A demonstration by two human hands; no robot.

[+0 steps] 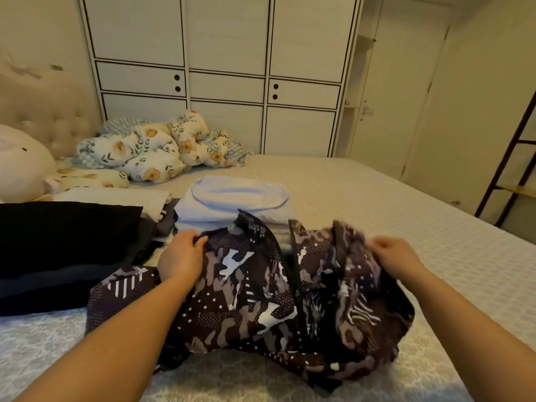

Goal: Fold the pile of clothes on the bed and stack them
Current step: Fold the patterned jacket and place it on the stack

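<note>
A dark patterned garment (255, 303) with grey, white and brown patches lies rumpled on the bed (406, 216) in front of me. My left hand (181, 256) pinches its upper left edge. My right hand (397, 255) grips its upper right edge, slightly blurred. Behind the garment sits a folded pale lilac garment (235, 198). To the left lie folded black clothes (63, 245) with a folded cream piece (121, 198) behind them.
A bunched floral duvet (156, 146) and a white pillow (20, 163) lie at the head of the bed by the tufted headboard. White wardrobes (226, 82) stand behind the bed. A dark metal rack (510, 169) stands at the right wall.
</note>
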